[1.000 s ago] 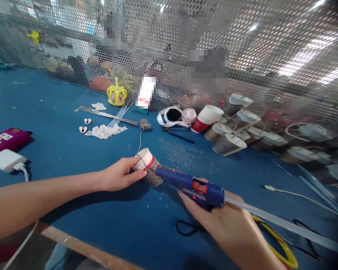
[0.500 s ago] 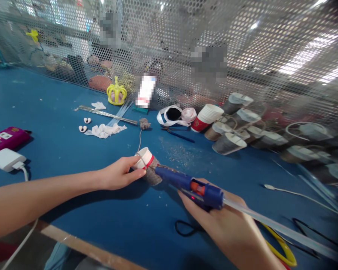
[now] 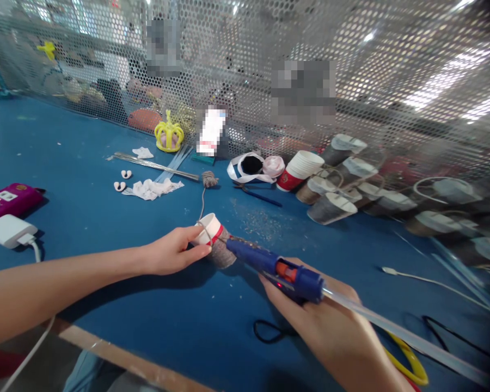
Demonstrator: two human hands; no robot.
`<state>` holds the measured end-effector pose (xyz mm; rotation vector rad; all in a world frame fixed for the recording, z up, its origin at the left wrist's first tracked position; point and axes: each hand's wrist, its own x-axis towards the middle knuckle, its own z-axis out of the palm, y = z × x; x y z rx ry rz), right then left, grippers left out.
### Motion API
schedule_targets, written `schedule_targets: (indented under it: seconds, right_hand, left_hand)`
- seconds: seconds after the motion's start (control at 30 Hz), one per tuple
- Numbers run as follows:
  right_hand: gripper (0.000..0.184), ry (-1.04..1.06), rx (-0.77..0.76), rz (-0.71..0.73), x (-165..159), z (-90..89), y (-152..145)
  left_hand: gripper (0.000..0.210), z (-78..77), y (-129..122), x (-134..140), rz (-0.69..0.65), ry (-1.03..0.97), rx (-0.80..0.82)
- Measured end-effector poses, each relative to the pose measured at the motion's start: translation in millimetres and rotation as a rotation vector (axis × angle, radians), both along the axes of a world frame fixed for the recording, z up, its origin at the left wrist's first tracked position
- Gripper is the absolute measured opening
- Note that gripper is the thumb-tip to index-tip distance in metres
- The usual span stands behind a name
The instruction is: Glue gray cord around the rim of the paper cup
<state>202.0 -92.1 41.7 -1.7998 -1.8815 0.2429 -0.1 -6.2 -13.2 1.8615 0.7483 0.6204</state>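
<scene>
Working from the head camera, I surveyed the blue table [image 3: 85, 209] and took the ball of grey yarn [image 3: 209, 179] as my reference. I recorded the paper cup [image 3: 221, 249] tilted on the near side of the ball, its lower part wrapped in grey yarn; a strand [image 3: 203, 204] ran from the ball to it. I found the left hand [image 3: 173, 253] gripping the cup near its rim, between thumb and fingers. I found the right hand [image 3: 326, 321] closed around a blue glue gun [image 3: 259, 258], nearer than the ball and to its right, a clear glue stick [image 3: 361, 308] projecting from the rear. The nozzle stood at the cup's wrapped side; I could not tell whether it touched. I logged a blue-handled tool [image 3: 263, 197] just right of the ball, a stack of paper cups [image 3: 300, 170] farther right, and a yellow crown [image 3: 169, 136] beyond it to the left.
</scene>
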Motion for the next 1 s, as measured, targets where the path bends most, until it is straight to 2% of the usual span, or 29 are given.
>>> schedule_targets:
  seconds: [0.1,0.23,1.0]
  right_hand:
    - [0.008,-0.013,-0.002,0.055,-0.4,1.4,-0.2]
    - [0.007,0.001,0.01,0.015,0.4,1.7,-1.5]
    - [0.007,-0.041,0.027,0.065,1.4,0.7,-0.6]
  left_hand:
    - [0.027,-0.6,0.5,-0.3,-0.004,0.006,0.005]
    - [0.027,-1.4,0.8,-0.5,-0.002,0.01,0.014]
    - [0.026,-0.3,0.4,-0.6,0.0,0.039,0.036]
